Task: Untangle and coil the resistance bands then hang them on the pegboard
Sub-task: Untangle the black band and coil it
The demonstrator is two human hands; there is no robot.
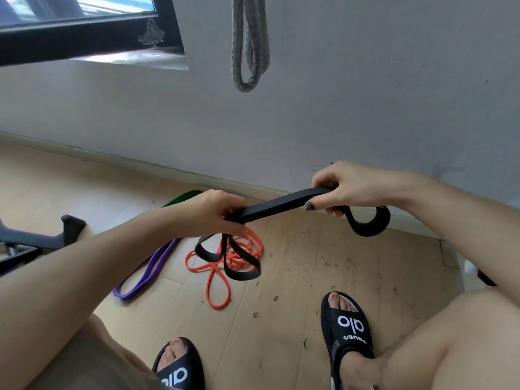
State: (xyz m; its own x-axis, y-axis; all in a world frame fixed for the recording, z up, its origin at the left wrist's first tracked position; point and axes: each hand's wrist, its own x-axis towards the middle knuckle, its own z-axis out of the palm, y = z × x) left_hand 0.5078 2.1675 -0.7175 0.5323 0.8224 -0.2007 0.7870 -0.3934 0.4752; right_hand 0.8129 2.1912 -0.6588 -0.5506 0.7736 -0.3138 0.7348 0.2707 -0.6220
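Fingers point(323, 181) of the right hand point(349, 187) are curled over the black band point(281, 205), with the thumb pressed under it, so the strap is pinched near its right end. At the other end the band is gripped by the left hand point(213, 211), whose fingers are wrapped round it. Between the two hands a doubled, flat stretch of the band is held taut; its long axis runs from left to right across the view, rising slightly toward the right hand. Past the right hand a short loop is curled downward, and below the left hand the slack is left dangling in several loops above the floor point(309, 277).

The coming move is judged to turn on that axis: the loose length lies on the left hand's side and below it, so the slack is nearer to that hand and would have to be drawn up from there to be coiled.

Farther down, on the floor, an orange band point(218, 288) is seen in a tangle directly beneath the dangling black loops; whether the two touch cannot be told. A purple band point(146, 273) lies just beside it to the left, and a green band point(185, 196) is partly hidden behind the left hand, near the skirting. Farthest off, a grey band point(247, 52) is seen hanging in loops against the wall point(365, 94); its hook is out of view.
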